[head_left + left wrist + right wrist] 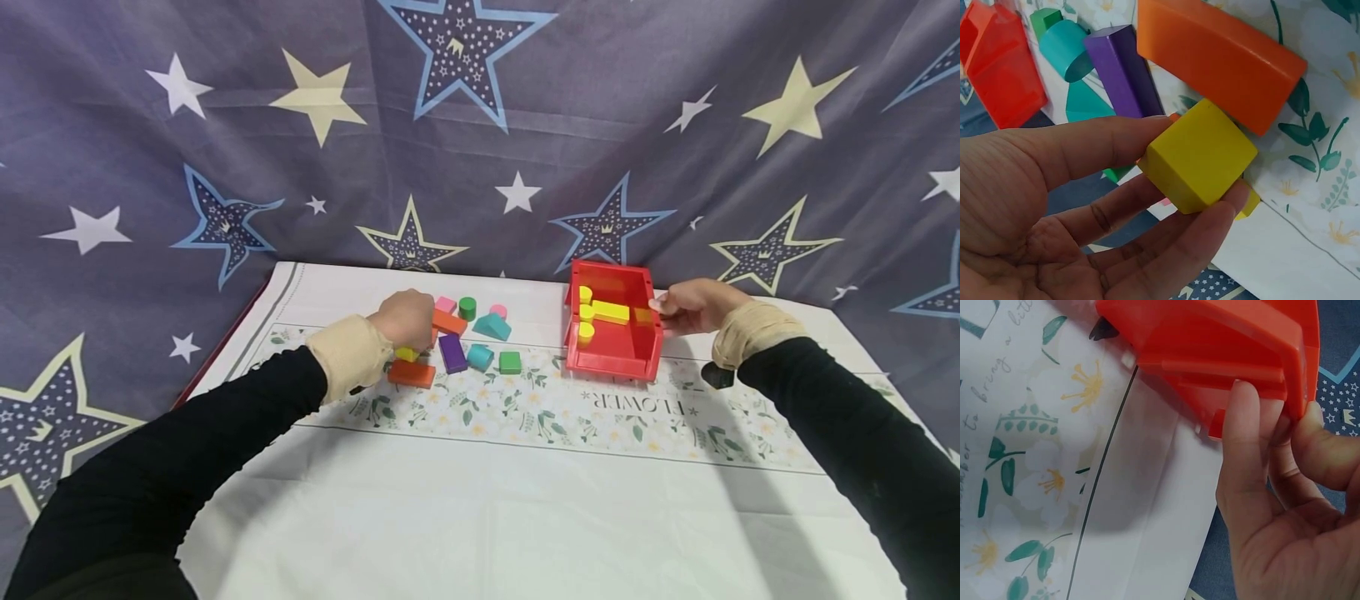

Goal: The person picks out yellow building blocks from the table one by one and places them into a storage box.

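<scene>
In the left wrist view my left hand [1104, 194] pinches a yellow cube-like block [1204, 156] between thumb and fingers. Beside it lie an orange block [1222, 59] and a purple block [1124, 70]. The head view has my left hand [405, 319] over the left edge of the block group, the held block partly hidden. At the right, my right hand [693, 306] grips the side wall of a red bin [611, 365]. Inside the bin are several yellow pieces, among them a long yellow block [611, 312]. The right wrist view shows the thumb and fingers on the bin's rim [1297, 375].
Around the left hand lie a teal triangular block [492, 327], a teal cylinder [480, 357], a green block [510, 362], a green cylinder [467, 308] and pink pieces. A floral strip runs across the white tablecloth [480, 508]. A star-patterned curtain [480, 167] stands behind the table.
</scene>
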{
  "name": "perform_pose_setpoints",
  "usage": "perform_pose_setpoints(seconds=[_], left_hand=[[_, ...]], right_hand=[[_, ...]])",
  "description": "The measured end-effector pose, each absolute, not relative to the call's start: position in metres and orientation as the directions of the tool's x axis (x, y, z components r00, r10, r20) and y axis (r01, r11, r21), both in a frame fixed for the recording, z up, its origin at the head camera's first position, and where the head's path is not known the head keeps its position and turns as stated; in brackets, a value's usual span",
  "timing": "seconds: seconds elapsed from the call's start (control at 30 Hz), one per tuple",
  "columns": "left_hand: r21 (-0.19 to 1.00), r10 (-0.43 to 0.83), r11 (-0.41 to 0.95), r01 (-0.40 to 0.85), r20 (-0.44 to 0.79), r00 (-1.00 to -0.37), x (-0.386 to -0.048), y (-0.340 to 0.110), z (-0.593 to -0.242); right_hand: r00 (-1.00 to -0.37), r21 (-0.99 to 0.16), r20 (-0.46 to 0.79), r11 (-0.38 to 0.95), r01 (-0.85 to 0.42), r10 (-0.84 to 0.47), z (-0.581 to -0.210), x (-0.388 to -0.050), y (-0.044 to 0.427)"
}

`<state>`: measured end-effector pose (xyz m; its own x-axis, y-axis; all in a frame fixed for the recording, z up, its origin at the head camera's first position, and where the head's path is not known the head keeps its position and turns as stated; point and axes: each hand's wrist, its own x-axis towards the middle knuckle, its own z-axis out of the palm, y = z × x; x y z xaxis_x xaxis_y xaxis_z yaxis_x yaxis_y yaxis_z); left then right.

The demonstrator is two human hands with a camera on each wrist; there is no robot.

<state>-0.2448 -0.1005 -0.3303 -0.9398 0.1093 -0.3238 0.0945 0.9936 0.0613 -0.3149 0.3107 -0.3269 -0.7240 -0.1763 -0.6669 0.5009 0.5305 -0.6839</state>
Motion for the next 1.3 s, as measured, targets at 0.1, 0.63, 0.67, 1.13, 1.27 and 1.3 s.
perform_pose_setpoints(seconds=[0.1, 0.63, 0.67, 1.13, 1.27, 1.3], left_hand=[[0.038, 0.116, 0.993, 0.110, -0.318, -0.941, -0.246, -0.100, -0.328], [0.014, 0.172, 0.985, 0.174, -0.259, -0.950, -0.245, -0.098, -0.307], [0.012, 0.176, 0.984, 0.178, -0.252, -0.952, -0.245, -0.098, -0.305], [0.043, 0.226, 0.974, 0.222, -0.170, -0.959, -0.248, -0.082, -0.268], [0.102, 0.239, 0.969, 0.226, -0.146, -0.960, -0.247, -0.074, -0.259], [0.114, 0.242, 0.967, 0.227, -0.139, -0.960, -0.247, -0.072, -0.257]], right_hand=[[-0.724, -0.688, -0.666, 0.524, 0.502, -0.180, -0.326, -0.315, 0.311], [-0.720, -0.686, -0.671, 0.515, 0.514, -0.176, -0.325, -0.316, 0.310], [-0.719, -0.686, -0.672, 0.514, 0.515, -0.175, -0.325, -0.316, 0.310], [-0.727, -0.688, -0.666, 0.514, 0.513, -0.167, -0.325, -0.314, 0.310], [-0.727, -0.690, -0.665, 0.514, 0.510, -0.171, -0.325, -0.313, 0.310], [-0.727, -0.690, -0.664, 0.514, 0.509, -0.171, -0.325, -0.313, 0.310]])
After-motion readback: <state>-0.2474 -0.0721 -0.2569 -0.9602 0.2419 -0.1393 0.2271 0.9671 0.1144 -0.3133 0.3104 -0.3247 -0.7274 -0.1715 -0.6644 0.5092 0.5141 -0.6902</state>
